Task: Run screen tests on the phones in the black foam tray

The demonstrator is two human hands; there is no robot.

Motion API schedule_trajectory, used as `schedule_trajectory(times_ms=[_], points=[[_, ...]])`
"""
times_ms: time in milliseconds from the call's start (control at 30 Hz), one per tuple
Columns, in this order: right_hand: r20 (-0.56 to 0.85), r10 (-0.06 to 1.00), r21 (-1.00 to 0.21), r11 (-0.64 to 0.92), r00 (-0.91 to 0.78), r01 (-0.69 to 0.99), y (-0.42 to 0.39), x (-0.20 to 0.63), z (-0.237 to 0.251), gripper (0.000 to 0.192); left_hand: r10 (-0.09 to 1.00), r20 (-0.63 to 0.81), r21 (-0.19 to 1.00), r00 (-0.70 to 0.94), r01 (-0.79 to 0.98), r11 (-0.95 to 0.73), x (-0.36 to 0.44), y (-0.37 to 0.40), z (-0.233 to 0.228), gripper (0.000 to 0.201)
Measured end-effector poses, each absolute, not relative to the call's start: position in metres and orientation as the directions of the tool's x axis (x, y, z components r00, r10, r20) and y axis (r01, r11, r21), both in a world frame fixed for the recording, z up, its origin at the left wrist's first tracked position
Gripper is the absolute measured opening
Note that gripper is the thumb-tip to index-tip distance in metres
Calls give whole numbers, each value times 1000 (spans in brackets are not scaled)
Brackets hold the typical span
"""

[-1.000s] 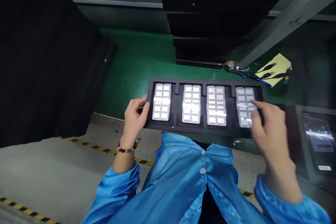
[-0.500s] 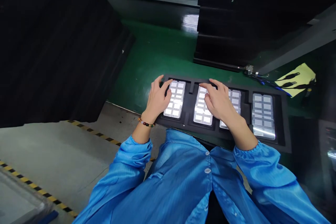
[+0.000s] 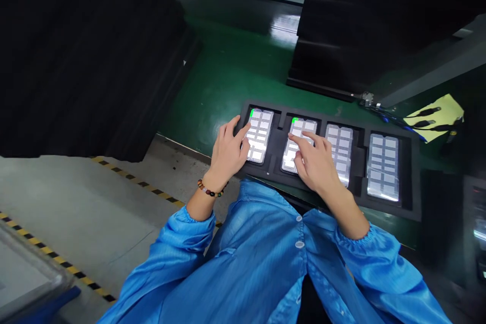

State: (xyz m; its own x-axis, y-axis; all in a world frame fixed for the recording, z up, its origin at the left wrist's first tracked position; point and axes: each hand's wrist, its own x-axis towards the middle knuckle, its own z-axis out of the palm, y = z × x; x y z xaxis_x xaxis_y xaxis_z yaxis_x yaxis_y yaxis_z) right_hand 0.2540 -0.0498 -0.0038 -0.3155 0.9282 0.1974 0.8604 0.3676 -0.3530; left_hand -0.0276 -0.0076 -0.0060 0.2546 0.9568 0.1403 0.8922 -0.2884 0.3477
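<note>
Several smartphones with lit screens lie in a row in the recesses of a black foam tray (image 3: 275, 144). My left hand (image 3: 229, 149) is open at the left edge of the leftmost phone (image 3: 261, 134), its index fingertip at the screen. The second phone (image 3: 306, 125) lies under the fingertips of my right hand (image 3: 316, 159), which is also open; I cannot tell whether it touches the glass. Both these screens show a grid of pale boxes with one green box at the top left. A third phone (image 3: 343, 147) and a rightmost phone (image 3: 382, 167) show pale boxes only.
The tray rests on a green table (image 3: 212, 81). Dark cables lie on a yellow sheet (image 3: 436, 116) at the right. Black curtains (image 3: 94, 61) hang at the left and at the back. Striped tape (image 3: 132, 190) marks the grey floor.
Green boxes have appeared at the top left of the two left phones' screens. Both hands have shifted down the screens, away from the top edges.
</note>
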Motion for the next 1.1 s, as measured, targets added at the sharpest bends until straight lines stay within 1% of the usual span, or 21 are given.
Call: schedule_trajectory(times_ms=[100,200,300,467,600,800,933,1100], points=[[202,922,-355,384,-331,852,-67,251,-3,48,959,152,356,241,891,-281,-30,-26,-6,52],[199,908,-353,417,-368,838,-84,250,-1,48,956,195,362,218,890,-277,-31,-44,-8,50],[201,898,-368,439,-391,820,-98,250,0,48,944,267,361,193,888,-284,-32,-59,-13,47],[210,875,-400,484,-437,778,-114,252,1,48,890,418,360,181,867,-345,-38,-76,-23,36],[231,856,-399,517,-462,757,-118,253,0,47,859,484,362,170,854,-373,-42,-83,-28,29],[238,852,-414,523,-466,745,-120,252,0,44,835,518,346,188,846,-406,-44,-79,-29,25],[184,891,-417,453,-415,788,-108,252,3,46,842,505,352,190,845,-402,-47,-75,-30,23],[161,937,-387,349,-310,853,-57,254,3,49,873,456,378,171,851,-365,-47,-76,-30,24]])
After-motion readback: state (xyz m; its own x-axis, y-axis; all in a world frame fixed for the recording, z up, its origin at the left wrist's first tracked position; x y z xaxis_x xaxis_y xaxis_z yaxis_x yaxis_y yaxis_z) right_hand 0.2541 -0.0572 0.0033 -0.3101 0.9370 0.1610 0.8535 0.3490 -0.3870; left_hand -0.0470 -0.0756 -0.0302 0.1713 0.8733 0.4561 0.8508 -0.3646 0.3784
